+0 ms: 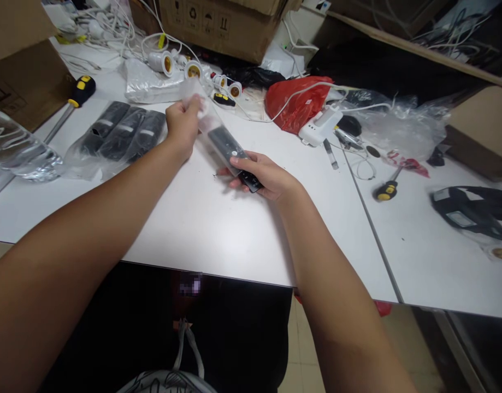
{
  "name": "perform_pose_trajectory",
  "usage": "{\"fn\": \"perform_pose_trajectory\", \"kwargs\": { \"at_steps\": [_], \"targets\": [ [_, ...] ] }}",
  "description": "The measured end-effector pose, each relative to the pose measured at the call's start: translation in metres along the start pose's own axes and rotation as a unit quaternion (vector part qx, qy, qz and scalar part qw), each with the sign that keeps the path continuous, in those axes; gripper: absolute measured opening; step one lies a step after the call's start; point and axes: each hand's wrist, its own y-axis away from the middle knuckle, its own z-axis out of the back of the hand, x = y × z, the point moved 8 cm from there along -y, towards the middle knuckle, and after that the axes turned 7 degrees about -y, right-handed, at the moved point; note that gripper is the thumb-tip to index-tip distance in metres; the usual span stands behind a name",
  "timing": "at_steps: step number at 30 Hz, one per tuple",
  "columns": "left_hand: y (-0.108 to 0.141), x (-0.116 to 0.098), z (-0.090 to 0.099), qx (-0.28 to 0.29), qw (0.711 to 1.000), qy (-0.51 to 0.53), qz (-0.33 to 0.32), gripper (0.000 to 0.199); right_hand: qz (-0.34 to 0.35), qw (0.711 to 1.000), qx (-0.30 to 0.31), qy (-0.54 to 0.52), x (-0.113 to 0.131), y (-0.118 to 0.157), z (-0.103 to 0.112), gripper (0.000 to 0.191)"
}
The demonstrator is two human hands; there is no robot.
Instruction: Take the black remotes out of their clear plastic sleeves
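A black remote control (224, 143) lies slantwise in a clear plastic sleeve (205, 121) above the white table. My left hand (183, 125) pinches the far, bunched end of the sleeve. Around the near end of the remote, my right hand (261, 174) is closed, thumb on top and fingers underneath. That dark near end appears to stick out past the sleeve. Left of my left hand lie several black items in clear bags (125, 131), side by side on the table.
A screwdriver (83, 90) and a clear plastic bottle (21, 144) are at the left. White lamp holders (163, 63), a red bag (294, 101) and a white power strip (322, 125) line the back. Another screwdriver (385, 191) and black bundle (474, 210) lie right. A cardboard box (218, 27) stands behind.
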Motion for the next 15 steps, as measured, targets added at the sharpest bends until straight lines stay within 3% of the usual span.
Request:
{"fn": "perform_pose_trajectory", "kwargs": {
  "at_steps": [5, 8, 9, 11, 13, 15],
  "targets": [
    [-0.017, -0.004, 0.022, -0.062, 0.988, 0.115, 0.079, 0.027, -0.039, 0.995, 0.062, 0.072, 0.006, 0.017, 0.006, 0.037],
    [-0.022, -0.004, 0.029, -0.077, 0.978, 0.160, 0.108, 0.028, -0.046, 0.985, 0.051, 0.156, 0.014, 0.028, 0.029, 0.034],
    [-0.022, -0.004, 0.030, -0.080, 0.976, 0.168, 0.109, 0.027, -0.022, 0.982, 0.010, 0.189, 0.019, 0.029, 0.043, 0.035],
    [-0.020, -0.004, 0.029, -0.084, 0.978, 0.161, 0.101, 0.024, 0.068, 0.946, -0.165, 0.270, 0.038, 0.032, 0.085, 0.044],
    [-0.017, -0.003, 0.027, -0.086, 0.982, 0.137, 0.096, 0.023, 0.137, 0.848, -0.349, 0.375, 0.055, 0.043, 0.119, 0.058],
    [-0.012, -0.002, 0.024, -0.084, 0.985, 0.113, 0.098, 0.024, 0.128, 0.762, -0.431, 0.465, 0.056, 0.047, 0.137, 0.066]
  ]
}}
